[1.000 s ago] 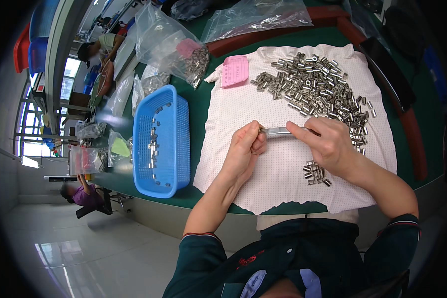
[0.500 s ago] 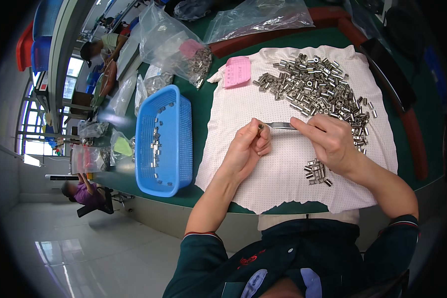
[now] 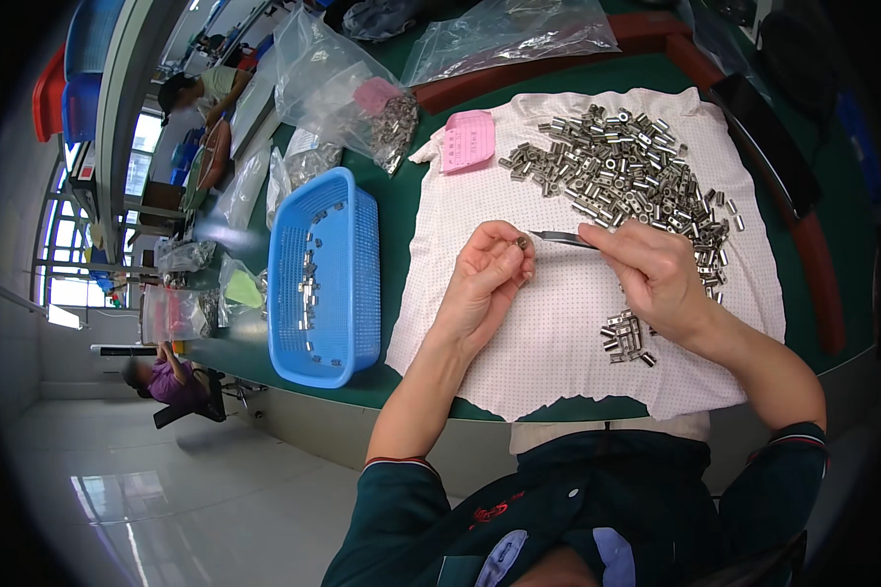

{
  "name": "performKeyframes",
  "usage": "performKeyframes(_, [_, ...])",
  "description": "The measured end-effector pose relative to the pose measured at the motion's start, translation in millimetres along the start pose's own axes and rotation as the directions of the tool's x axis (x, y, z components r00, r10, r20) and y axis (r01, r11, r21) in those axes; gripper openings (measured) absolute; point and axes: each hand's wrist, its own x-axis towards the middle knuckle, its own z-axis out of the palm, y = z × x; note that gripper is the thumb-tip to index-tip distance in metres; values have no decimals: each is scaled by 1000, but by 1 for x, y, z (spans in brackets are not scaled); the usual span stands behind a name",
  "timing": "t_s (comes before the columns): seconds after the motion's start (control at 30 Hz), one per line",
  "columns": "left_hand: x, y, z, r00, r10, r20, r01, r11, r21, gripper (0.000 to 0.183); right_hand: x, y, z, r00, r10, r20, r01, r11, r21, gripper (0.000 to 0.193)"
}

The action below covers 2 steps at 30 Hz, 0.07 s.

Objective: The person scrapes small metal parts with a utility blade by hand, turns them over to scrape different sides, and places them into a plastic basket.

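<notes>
Between the thumb and fingers of my left hand [image 3: 484,279] is a small metal sleeve [image 3: 523,242], its round end facing up. My right hand [image 3: 658,272] grips a slim pointed metal tool [image 3: 563,238]; whether it is a knife or tweezers I cannot tell. The tool's tip points left and ends close beside the sleeve. Both hands are over a white dotted cloth [image 3: 558,362]. Beyond my right hand spreads a large heap of shiny metal sleeves [image 3: 626,166]. A smaller group of sleeves [image 3: 625,339] lies just below that hand.
To the left stands a blue plastic basket [image 3: 362,284] with several metal pieces inside. A pink paper slip [image 3: 468,141] lies on the cloth's far left corner. Plastic bags of parts [image 3: 392,127] sit behind, and a dark red edging [image 3: 817,284] rims the green table. Two people work farther off.
My left hand has turned and its fingers have opened out a little around the sleeve. The tool in my right hand has rolled and tilted, its tip now slightly higher, by the sleeve's end.
</notes>
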Motion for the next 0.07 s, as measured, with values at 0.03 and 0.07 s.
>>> performKeyframes(0.03, [0,0,-1,1000,12,-4,-12,1000,11,11,0,0,0,1000,-4,11,4,1000,-8,28])
performKeyframes(0.07, [0,0,-1,1000,13,-4,-13,1000,11,11,0,0,-1,1000,-7,21,8,1000,-17,28])
